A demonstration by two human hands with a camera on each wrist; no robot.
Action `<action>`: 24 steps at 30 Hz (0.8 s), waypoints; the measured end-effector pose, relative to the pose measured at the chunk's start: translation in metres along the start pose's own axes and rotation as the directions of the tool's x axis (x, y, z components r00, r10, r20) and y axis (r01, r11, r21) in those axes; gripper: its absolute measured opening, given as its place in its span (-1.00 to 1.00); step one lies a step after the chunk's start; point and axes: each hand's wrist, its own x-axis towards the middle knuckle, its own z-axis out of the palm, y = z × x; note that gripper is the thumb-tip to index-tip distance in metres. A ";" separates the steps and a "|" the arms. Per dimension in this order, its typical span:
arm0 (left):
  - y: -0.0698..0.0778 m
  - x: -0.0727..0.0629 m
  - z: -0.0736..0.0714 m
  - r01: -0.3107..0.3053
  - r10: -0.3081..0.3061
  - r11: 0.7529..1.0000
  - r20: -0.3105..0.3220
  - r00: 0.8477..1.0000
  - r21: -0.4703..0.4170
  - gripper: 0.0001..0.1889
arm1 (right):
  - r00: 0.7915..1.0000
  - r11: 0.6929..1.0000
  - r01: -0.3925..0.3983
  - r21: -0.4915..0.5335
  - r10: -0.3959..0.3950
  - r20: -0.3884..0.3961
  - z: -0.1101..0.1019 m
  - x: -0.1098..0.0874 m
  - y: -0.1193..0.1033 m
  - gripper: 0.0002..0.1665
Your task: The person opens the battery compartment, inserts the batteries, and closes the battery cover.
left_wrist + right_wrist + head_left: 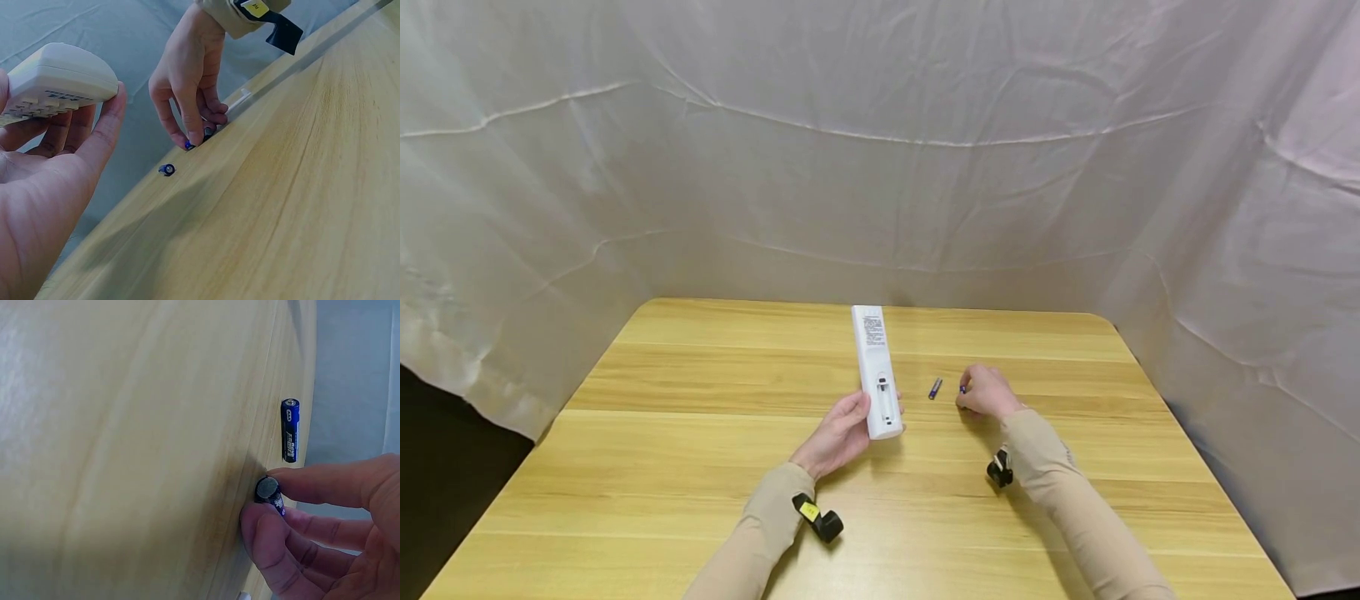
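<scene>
My left hand (842, 433) grips a white remote control (872, 367) by its lower end, raised over the table. Its back faces up, showing printed text and an uncovered battery slot (887, 404); in the left wrist view its buttons face down toward the fingers. At the table surface, my right hand (988, 392) pinches a dark blue battery (269, 489) between thumb and index finger, its flat end toward the right wrist camera. A second blue battery (935, 388) lies on the wood just left of that hand.
The wooden table (662, 467) has rounded far corners, with a pale fabric curtain (880, 183) behind it and along the sides. Beyond my right hand in the left wrist view lies a small white piece (239, 100), mostly hidden by the fingers.
</scene>
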 end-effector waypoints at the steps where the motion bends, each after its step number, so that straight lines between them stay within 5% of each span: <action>1: 0.000 0.000 0.000 -0.002 0.002 1.000 0.002 1.000 -0.002 -0.16 | 1.000 1.000 0.003 0.000 -0.003 0.000 0.000 0.000 0.000 -0.76; 24: 0.003 0.001 0.001 -0.014 0.014 1.000 0.025 1.000 0.002 -0.27 | 1.000 0.997 -0.001 0.080 0.004 -0.029 0.003 -0.006 0.002 -0.61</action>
